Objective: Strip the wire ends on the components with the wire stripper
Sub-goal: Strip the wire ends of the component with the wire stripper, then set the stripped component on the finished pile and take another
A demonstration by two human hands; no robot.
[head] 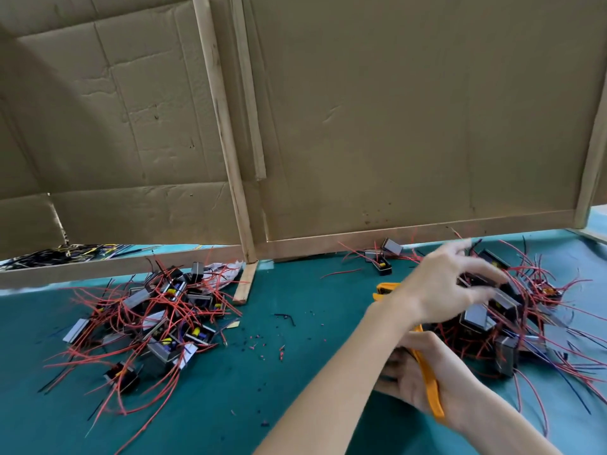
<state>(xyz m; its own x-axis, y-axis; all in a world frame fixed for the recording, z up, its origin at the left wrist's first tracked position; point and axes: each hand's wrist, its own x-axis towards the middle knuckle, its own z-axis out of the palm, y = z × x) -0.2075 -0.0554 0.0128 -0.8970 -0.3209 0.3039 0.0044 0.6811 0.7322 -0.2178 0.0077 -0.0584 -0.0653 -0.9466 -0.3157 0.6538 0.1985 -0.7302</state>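
Clamped in the right hand (407,376), the stripper (430,389) is held by the tabletop's (295,389) near edge.
Fingers spread, the left hand (450,287) is held over the components (476,318) at the right edge, just beyond the stripper's head.

No legible text, label, brand, number or sign anywhere. Plain and unprinted across the cardboard panels (394,126) filling the upper frame. Too blurred to read on the components (136,298) at lower left and right, and on the yellow wire stripper (430,385) at lower right.

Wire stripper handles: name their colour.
The wire stripper handles are yellow-orange; head view shows them best.
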